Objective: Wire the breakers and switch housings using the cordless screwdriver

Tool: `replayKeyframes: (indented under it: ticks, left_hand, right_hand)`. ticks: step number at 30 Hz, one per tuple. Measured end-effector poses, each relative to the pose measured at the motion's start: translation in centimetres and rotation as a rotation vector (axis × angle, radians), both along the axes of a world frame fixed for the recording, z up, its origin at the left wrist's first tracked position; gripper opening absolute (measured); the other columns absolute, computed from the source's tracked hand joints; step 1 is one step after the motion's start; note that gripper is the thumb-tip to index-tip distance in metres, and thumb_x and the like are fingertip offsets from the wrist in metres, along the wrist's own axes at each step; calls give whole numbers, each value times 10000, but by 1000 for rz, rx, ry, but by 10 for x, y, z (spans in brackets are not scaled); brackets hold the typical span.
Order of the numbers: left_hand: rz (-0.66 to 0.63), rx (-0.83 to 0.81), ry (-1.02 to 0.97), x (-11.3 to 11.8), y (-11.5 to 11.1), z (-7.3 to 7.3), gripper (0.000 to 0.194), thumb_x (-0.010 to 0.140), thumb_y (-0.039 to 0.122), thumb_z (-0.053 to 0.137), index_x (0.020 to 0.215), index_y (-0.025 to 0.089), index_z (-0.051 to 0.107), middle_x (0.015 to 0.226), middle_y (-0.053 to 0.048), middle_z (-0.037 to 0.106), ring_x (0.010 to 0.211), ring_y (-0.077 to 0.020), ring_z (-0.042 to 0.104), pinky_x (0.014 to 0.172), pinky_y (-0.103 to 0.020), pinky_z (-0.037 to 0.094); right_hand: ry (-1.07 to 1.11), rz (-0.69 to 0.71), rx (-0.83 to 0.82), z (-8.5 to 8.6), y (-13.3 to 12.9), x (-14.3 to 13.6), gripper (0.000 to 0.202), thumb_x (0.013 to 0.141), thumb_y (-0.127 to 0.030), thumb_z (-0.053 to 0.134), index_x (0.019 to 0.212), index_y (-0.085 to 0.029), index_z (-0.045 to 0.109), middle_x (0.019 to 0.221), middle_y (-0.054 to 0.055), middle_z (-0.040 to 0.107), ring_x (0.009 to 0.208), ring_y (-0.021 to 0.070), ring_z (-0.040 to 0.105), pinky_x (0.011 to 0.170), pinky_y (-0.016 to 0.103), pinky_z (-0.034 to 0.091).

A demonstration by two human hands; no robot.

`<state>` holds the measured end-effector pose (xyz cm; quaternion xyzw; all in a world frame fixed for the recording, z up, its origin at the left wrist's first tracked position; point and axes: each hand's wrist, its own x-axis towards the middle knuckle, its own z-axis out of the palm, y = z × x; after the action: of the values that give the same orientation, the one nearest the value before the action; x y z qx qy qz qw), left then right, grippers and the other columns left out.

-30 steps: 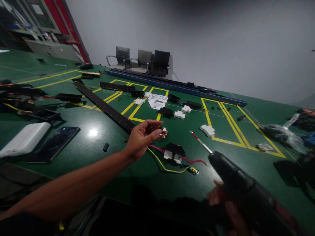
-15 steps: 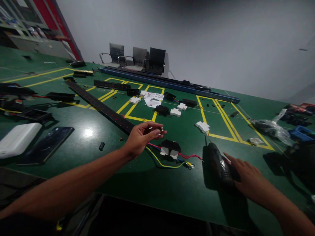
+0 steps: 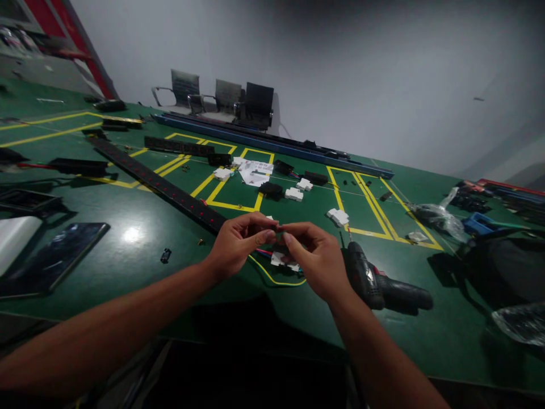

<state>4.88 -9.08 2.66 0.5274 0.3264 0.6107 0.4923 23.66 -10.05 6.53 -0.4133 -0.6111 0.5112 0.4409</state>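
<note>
My left hand (image 3: 238, 241) is closed in a pinch, its fingertips meeting those of my right hand (image 3: 317, 255) above the table. Whatever small piece sits between them is too small and covered to name. My right hand is also pinched at thumb and forefinger. Just beneath, partly hidden by my fingers, lies a white and black module (image 3: 281, 260) with red wires and a yellow-green wire (image 3: 272, 279). To the right of my right hand a black power drill (image 3: 366, 278) rests on its side. A long black strip with red dots (image 3: 170, 193) runs diagonally behind my left hand.
White plastic blocks (image 3: 338, 217) and a paper sheet (image 3: 255, 172) lie on the green table (image 3: 140, 301) with yellow tape lines. At left are a phone (image 3: 55, 258) and a white box (image 3: 15, 238). A plastic bag (image 3: 440, 216) and a dark bag (image 3: 502, 267) sit right.
My right hand has let go of the drill, which now lies on the table, and has come left to meet my left hand. The view has shifted to the right.
</note>
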Motion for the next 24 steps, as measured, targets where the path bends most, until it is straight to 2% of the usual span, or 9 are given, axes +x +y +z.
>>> replayKeyframes:
  ticks: [7, 12, 19, 24]
  left_hand:
    - [21, 117, 66, -2, -2, 8, 200, 820, 273, 881, 1010, 228, 839, 947, -48, 730, 904, -175, 682, 792, -269, 571]
    - [6, 191, 85, -4, 2, 4, 187, 827, 242, 879, 1010, 261, 848, 962, -54, 732, 931, -178, 676, 802, -274, 555]
    - [44, 201, 138, -3, 1, 4, 188, 824, 276, 883, 1006, 243, 846, 943, -64, 735, 913, -189, 672, 769, -283, 559]
    - [36, 176, 157, -1, -1, 2, 185, 854, 293, 861, 1023, 223, 830, 955, -54, 727, 899, -173, 679, 781, -273, 565]
  right_hand:
    - [76, -56, 9, -3, -7, -6, 343, 857, -464, 807, 1072, -198, 776, 1056, 91, 784, 940, 238, 767, 675, 341, 692]
    - [77, -44, -6, -4, -4, -9, 361, 865, -476, 796, 1085, -190, 781, 950, 71, 777, 820, 192, 741, 640, 322, 684]
    - [81, -64, -13, -10, -1, -11, 334, 825, -469, 809, 993, -184, 758, 913, 61, 759, 771, 178, 713, 614, 312, 664]
    - [62, -86, 39, -14, 2, -10, 262, 852, -418, 783, 957, -183, 733, 867, 36, 736, 726, 153, 693, 616, 281, 629]
